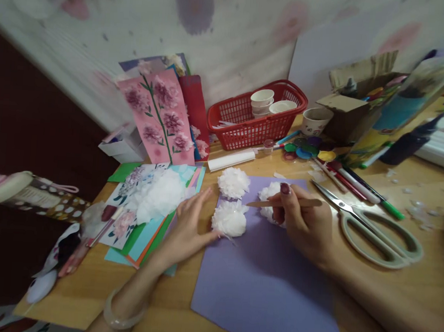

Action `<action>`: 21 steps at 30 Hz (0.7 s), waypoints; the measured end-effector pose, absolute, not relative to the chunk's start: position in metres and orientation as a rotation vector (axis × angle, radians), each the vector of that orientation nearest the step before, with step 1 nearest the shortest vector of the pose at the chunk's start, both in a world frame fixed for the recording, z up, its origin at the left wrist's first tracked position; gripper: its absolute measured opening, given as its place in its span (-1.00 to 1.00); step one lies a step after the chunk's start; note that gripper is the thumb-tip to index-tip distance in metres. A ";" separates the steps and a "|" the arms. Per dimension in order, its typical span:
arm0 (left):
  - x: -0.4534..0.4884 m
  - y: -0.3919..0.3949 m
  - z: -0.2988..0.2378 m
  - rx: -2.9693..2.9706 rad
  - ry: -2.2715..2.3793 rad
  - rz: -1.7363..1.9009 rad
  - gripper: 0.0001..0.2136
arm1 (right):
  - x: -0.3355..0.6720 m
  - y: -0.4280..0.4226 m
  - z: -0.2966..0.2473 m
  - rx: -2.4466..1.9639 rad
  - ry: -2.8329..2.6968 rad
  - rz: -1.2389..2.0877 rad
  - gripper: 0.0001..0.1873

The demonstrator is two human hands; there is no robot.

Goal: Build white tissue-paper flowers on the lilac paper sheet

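A purple sheet of paper (263, 289) lies on the table with white ruffled paper flowers along its upper part. Two of them, an upper flower (233, 182) and a lower flower (229, 218), sit at the left edge. More white petals (270, 191) show on the right, partly covered by my right hand (303, 218). That hand pinches a thin wooden stick (259, 203), whose tip points left toward the lower flower. My left hand (192, 224) has its fingers spread, the thumb at the lower flower's edge; whether it touches is hard to tell.
Large scissors (369, 220) lie to the right, near several pens and brushes (356, 184). Behind stand a red basket (255, 120) with bowls, a paper cup (317, 120) and a cardboard box (346, 106). Colored papers (142, 246) bearing white tissue (162, 195) are at left.
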State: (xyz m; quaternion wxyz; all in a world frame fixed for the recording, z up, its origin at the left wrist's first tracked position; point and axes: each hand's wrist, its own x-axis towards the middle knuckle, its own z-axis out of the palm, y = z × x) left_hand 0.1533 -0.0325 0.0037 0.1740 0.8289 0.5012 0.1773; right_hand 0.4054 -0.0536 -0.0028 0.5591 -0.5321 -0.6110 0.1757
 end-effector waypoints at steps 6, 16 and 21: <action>0.115 -0.003 0.037 2.388 1.776 0.727 -0.82 | 0.404 -0.059 0.000 -1.170 -1.464 0.367 -0.51; 0.124 0.044 0.005 2.234 2.028 0.540 -0.95 | 0.407 -0.063 -0.004 -1.145 -1.556 0.281 -0.54; 0.121 0.040 0.027 2.131 1.855 0.695 -0.90 | 0.405 -0.064 -0.008 -1.125 -1.575 0.266 -0.54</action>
